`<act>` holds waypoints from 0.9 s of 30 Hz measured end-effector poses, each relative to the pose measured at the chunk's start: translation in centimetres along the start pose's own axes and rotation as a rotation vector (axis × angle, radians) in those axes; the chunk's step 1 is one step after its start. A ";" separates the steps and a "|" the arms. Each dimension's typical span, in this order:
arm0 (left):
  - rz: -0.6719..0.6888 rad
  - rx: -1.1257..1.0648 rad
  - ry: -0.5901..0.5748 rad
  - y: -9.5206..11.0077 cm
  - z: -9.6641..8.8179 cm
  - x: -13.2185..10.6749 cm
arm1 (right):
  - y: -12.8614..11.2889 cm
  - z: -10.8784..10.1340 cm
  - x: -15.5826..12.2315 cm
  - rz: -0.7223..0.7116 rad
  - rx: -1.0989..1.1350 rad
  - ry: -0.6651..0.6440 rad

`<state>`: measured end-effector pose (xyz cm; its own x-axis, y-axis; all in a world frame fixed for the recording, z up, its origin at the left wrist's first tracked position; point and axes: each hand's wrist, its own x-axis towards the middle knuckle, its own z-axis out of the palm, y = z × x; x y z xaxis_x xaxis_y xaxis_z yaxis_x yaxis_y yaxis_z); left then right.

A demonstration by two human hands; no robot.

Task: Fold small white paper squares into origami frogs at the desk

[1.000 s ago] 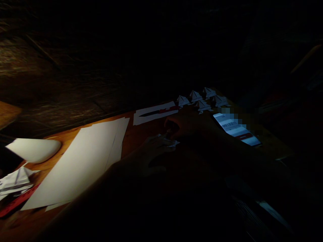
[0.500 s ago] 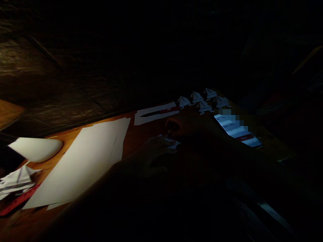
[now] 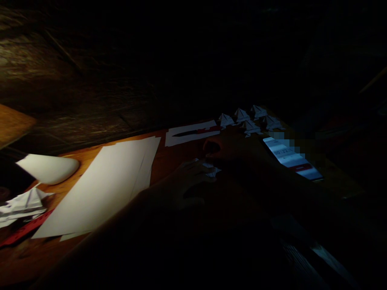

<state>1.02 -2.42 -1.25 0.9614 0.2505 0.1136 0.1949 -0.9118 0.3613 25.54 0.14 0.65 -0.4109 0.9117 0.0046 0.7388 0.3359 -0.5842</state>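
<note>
In the middle of the dark table lies a small piece of folded white paper (image 3: 213,171), partly covered by fingers. My left hand (image 3: 189,177) rests over its left side, fingers stretched out flat and thumb apart. My right hand (image 3: 229,150) is curled just above the paper, its thumb and fingertips brought together at the paper's upper edge. Deep shadow hides whether anything is pinched in them. Beyond, several folded paper figures (image 3: 251,127) stand at the table's far end. Paper strips (image 3: 178,140) with a red-handled knife (image 3: 208,129) on them lie behind my hands.
White sheets (image 3: 105,181) lie left of my hands. Farther left are a white rounded object (image 3: 51,169), crumpled or folded paper (image 3: 26,203) and a red ruler-like strip (image 3: 28,229). A lit phone (image 3: 292,157) showing a timer lies at right. A wall (image 3: 90,100) rises behind the table.
The whole view has shifted slightly, so things sit a little farther right. My right fingertips have moved slightly against the paper; my left hand stays over it.
</note>
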 end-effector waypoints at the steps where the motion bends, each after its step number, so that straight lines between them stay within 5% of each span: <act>1: 0.002 -0.004 0.001 0.1 0.0 0.0 | -0.3 -0.1 -0.1 0.021 -0.028 -0.001; 27: -0.012 0.022 -0.012 0.2 -0.1 0.0 | -0.6 -0.2 0.0 0.078 -0.013 0.015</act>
<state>1.08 -2.53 -1.12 0.9611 0.2580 0.0983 0.2108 -0.9156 0.3424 25.16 0.00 1.13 -0.3442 0.9384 -0.0285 0.7750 0.2669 -0.5728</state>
